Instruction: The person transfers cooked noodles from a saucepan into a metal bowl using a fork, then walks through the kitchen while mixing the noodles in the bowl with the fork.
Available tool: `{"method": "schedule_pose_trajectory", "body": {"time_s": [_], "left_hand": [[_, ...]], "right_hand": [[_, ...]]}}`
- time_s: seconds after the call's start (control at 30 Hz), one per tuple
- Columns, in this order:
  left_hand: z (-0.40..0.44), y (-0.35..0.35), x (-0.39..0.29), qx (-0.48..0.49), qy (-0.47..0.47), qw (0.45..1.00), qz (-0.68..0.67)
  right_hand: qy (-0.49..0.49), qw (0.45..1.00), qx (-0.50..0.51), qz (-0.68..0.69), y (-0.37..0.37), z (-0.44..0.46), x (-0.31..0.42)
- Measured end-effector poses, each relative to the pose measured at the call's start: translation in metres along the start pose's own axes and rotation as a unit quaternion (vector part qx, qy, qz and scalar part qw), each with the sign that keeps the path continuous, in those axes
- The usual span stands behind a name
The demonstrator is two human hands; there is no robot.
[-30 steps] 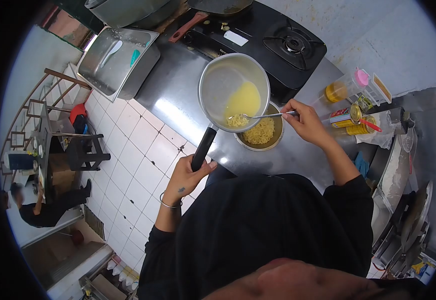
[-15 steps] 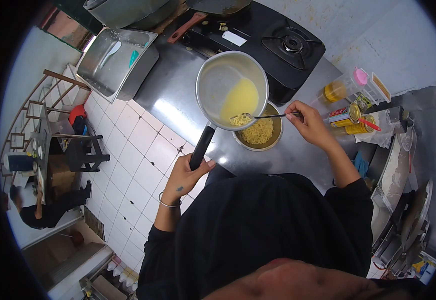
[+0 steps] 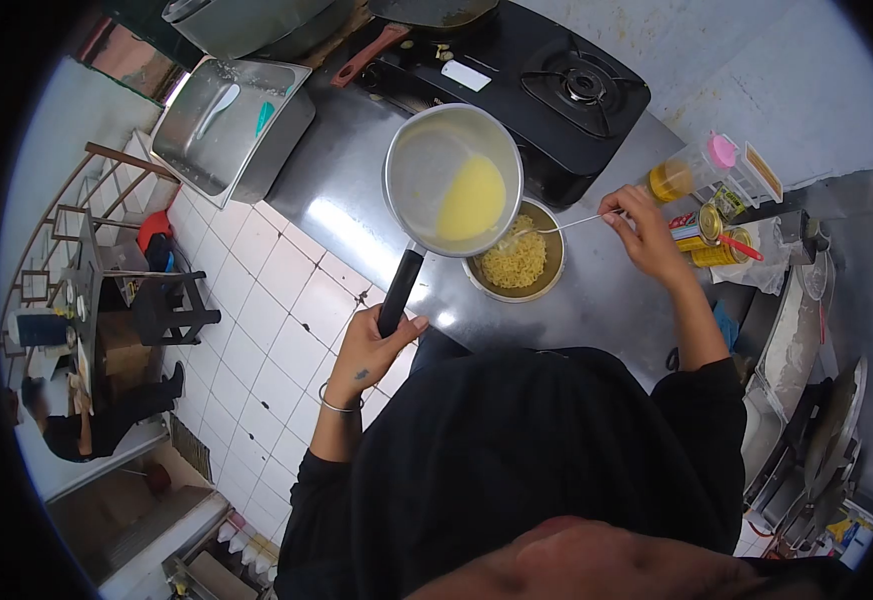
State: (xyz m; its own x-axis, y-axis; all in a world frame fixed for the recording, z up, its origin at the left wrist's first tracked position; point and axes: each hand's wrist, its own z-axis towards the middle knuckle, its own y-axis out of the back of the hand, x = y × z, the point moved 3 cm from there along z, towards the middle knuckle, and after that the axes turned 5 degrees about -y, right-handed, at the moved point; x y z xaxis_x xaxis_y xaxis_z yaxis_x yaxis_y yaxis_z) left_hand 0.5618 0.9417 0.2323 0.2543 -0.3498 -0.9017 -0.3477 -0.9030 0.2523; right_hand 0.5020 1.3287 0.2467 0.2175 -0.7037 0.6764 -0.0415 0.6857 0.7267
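My left hand [image 3: 369, 348] is wrapped round the black handle of a metal saucepan [image 3: 412, 160], which is tilted with yellow liquid [image 3: 475, 200] pooled on its right side. Just below and partly under the pan's rim is a metal bowl [image 3: 560, 262] of yellow noodles [image 3: 513, 264]. Between the fingertips of my right hand [image 3: 642, 232] is a thin metal utensil [image 3: 582, 220]. Its far end reaches the noodles in the bowl; whether it is a fork or a spoon I cannot tell.
A black gas stove [image 3: 567, 100] stands behind the pan, with a frying pan [image 3: 442, 12] on it. To the left is a steel basin [image 3: 292, 110] holding utensils. Tins [image 3: 692, 228] and a pink-lidded bottle [image 3: 677, 178] are at right. Another person [image 3: 97, 425] works far left.
My right hand has moved right and slightly up, drawing the utensil and its noodles out of the saucepan to the bowl. The saucepan has shifted slightly left.
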Motion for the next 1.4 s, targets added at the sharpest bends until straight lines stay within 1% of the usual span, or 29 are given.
{"method": "schedule_pose_trajectory", "body": {"time_s": [0.07, 0.17, 0.27, 0.37, 0.47, 0.57, 0.67, 0.77, 0.87, 0.9, 0.97, 1.17, 1.4], "left_hand": [[0.000, 0.003, 0.000, -0.001, 0.019, 1.000, 0.009], [-0.001, 0.003, -0.003, -0.003, 0.026, 1.000, 0.011], [-0.001, 0.002, -0.004, -0.002, 0.024, 1.000, 0.007], [-0.002, 0.001, -0.004, 0.005, 0.021, 1.000, 0.001], [-0.002, -0.001, -0.006, 0.016, 0.012, 1.000, 0.003], [-0.004, -0.001, -0.006, 0.023, 0.012, 1.000, 0.010], [-0.004, -0.001, -0.003, 0.027, 0.010, 1.000, 0.009], [-0.005, -0.001, -0.005, 0.027, 0.012, 1.000, 0.008], [-0.005, -0.002, -0.005, 0.027, 0.013, 1.000, 0.005], [-0.006, -0.002, -0.004, 0.028, 0.012, 1.000, 0.004], [-0.006, -0.002, -0.004, 0.026, 0.019, 0.999, 0.007], [-0.006, -0.003, -0.006, 0.026, 0.014, 1.000, -0.001], [-0.005, -0.001, -0.005, 0.018, 0.013, 1.000, 0.004]], "right_hand": [[0.091, 0.993, -0.023, -0.069, 0.010, 0.004, 0.007], [0.093, 0.993, -0.062, -0.046, 0.015, 0.012, 0.013], [0.122, 0.978, -0.146, -0.087, 0.005, 0.025, 0.022], [0.150, 0.952, -0.187, -0.188, -0.014, 0.034, 0.032], [0.173, 0.927, -0.185, -0.276, -0.029, 0.039, 0.037], [0.172, 0.929, -0.176, -0.276, -0.030, 0.042, 0.036], [0.147, 0.950, -0.152, -0.229, -0.026, 0.042, 0.033], [0.091, 0.980, -0.101, -0.146, -0.030, 0.039, 0.020], [0.047, 0.994, -0.062, -0.079, -0.041, 0.032, 0.012], [0.015, 0.997, -0.043, -0.057, -0.043, 0.029, 0.012], [-0.050, 0.999, -0.003, -0.013, -0.049, 0.022, 0.015], [-0.113, 0.991, 0.034, 0.061, -0.061, 0.008, 0.017], [-0.132, 0.984, 0.052, 0.110, -0.059, 0.001, 0.021]]}}
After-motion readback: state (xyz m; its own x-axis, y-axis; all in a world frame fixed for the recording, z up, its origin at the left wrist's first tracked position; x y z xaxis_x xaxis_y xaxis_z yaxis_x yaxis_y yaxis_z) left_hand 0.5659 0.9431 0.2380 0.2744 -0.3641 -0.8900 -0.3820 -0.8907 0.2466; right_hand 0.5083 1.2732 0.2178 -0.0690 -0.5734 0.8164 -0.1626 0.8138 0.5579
